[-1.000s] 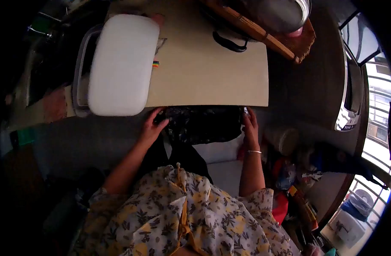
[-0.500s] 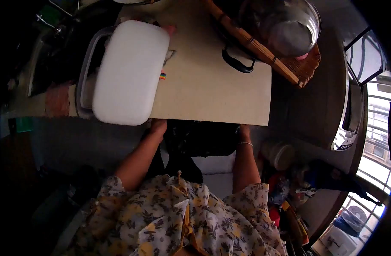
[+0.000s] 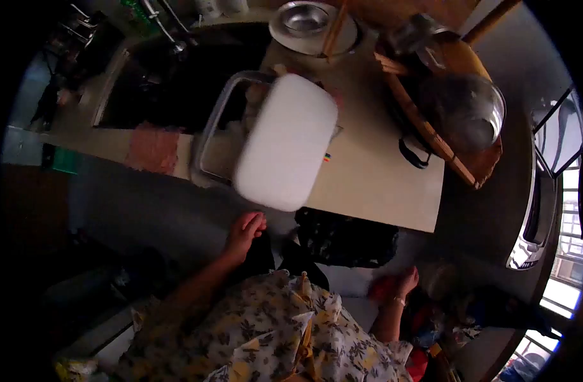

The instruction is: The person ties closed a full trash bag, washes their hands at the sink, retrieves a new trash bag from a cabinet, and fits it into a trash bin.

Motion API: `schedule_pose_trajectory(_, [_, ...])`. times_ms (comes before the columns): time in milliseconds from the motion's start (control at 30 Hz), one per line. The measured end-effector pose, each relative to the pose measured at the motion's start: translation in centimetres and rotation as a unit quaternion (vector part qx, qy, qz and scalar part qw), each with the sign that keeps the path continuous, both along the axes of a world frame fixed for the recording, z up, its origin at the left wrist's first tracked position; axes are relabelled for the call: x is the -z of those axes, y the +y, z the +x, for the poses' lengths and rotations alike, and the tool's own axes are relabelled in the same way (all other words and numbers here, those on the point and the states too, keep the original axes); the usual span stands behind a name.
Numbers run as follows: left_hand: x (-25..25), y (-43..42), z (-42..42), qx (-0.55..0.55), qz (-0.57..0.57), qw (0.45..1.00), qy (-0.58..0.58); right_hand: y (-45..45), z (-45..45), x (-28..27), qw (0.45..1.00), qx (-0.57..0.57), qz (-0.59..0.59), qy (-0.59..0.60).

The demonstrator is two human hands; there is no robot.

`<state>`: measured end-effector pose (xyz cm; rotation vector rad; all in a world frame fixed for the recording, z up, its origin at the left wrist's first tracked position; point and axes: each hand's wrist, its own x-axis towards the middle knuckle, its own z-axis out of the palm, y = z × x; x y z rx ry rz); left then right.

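The black bag is seen just below the front edge of the bench, between the two hands and slightly farther forward than the right one; how it is supported cannot be told. The left hand is held loosely clenched to the left of the bag, apart from it. The right hand is held near the bag's right end, likewise released from it, with fingers bent; how tightly they are closed cannot be made out. Beyond the bag and to its left, a white plastic cover is set on the bench, overlapping a clear container, and a pink cloth is laid farther left. Beyond the bag to the right, a black handle is seen beside a woven tray bearing a clear bowl. Farthest beyond the bag, a metal bowl is rested on a plate, with a dark sink to the left.
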<state>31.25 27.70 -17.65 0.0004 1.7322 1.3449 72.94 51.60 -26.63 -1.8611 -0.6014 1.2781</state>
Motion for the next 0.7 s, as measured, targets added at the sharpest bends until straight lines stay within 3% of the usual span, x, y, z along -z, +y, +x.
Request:
schedule_pose_trajectory(67, [-2.5,-0.9,-1.1,-0.011,0.012,1.000,0.013,-3.2,-5.0,-3.3,0.962,-0.037,0.232,-0.142])
schedule_pose_trajectory(100, [-3.7,-1.4,-1.7,-0.020,0.017,0.999,0.020,-4.2,-7.4,-4.9,0.961,-0.037,0.237,-0.139])
schedule_pose_trajectory(167, [-6.2,-0.4,-2.9,-0.049,0.047,0.998,-0.015,-5.6,-13.6,-8.6,0.914,-0.254,0.294,-0.118])
schedule_pose_trajectory(233, [-6.7,0.8,-4.3,-0.074,0.078,0.993,-0.055,-6.3,-21.3,-13.2,0.871,-0.387,0.289,-0.084])
schedule_pose_trajectory(300, [-5.8,1.7,-5.8,-0.063,0.106,0.973,-0.196,-6.6,-27.9,-16.7,0.832,-0.448,0.316,-0.084])
schedule_pose_trajectory(500, [-5.6,2.8,-7.1,-0.057,0.113,0.942,-0.310,-6.7,-35.0,-15.8,0.820,-0.472,0.298,-0.125])
schedule_pose_trajectory(700, [-7.2,1.3,-5.6,-0.007,0.144,0.954,-0.264,-8.8,-33.5,-16.2,0.885,-0.398,0.240,0.008])
